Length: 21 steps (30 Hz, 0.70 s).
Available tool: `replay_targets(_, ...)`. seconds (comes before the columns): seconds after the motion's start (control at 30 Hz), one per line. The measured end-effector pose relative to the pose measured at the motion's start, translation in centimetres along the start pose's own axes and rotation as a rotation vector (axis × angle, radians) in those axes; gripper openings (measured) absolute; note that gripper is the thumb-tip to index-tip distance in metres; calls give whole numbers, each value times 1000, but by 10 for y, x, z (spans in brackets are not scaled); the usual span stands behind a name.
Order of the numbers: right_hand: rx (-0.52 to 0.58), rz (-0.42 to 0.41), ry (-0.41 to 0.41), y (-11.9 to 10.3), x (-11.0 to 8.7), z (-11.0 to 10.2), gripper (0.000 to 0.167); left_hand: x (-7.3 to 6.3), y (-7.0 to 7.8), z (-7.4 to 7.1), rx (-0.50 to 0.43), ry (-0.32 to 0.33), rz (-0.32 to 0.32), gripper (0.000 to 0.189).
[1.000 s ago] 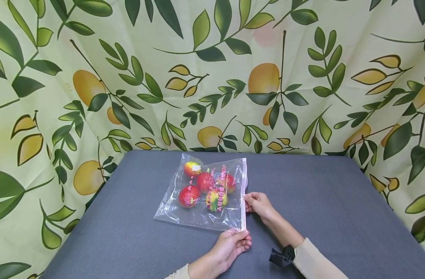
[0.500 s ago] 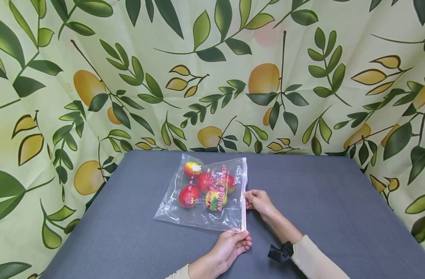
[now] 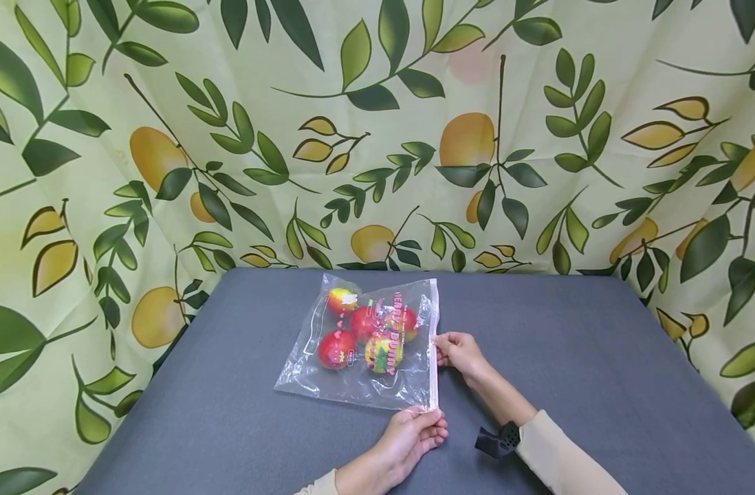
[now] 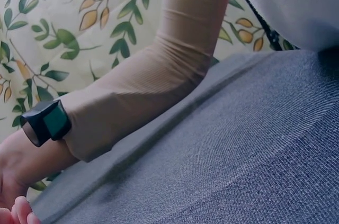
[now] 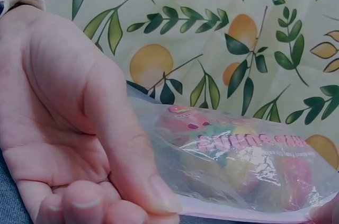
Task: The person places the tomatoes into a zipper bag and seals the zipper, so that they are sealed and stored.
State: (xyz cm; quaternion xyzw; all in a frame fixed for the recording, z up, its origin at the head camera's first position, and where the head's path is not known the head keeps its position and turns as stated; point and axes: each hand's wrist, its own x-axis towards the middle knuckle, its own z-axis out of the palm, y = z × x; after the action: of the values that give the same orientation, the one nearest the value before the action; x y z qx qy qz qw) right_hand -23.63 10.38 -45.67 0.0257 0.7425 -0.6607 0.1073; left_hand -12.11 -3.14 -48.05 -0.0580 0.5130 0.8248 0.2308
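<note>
A clear zip bag [image 3: 309,375] with pink lettering lies on the table. Inside it are several red and yellow round fruits [image 3: 337,348], partly veiled by print and glare. My left hand [image 3: 405,443] pinches the near corner of the bag's pale zip strip between thumb and fingers; in the right wrist view this hand [image 5: 69,113] fills the left side. Farther along the same strip, my right hand [image 3: 461,355] pinches the edge with thumb and forefinger. Only its fingertips [image 5: 324,214] show in the right wrist view. The left wrist view does not show the bag.
A grey cloth covers the table [image 3: 569,344]. Behind and beside it hangs a curtain [image 3: 377,137] printed with leaves and fruit. A black device [image 3: 498,440] is strapped to the right wrist, below a beige sleeve [image 3: 563,454].
My right hand has slid a little along the zip strip, away from the body, its forearm following. The left hand keeps its hold on the near corner and the bag barely moves.
</note>
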Motion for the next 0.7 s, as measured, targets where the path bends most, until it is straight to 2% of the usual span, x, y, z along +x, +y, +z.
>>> replay_targets(0.7,12,6,22,-4,7,-2,25,-2,-2,1,5,3,-14,7)
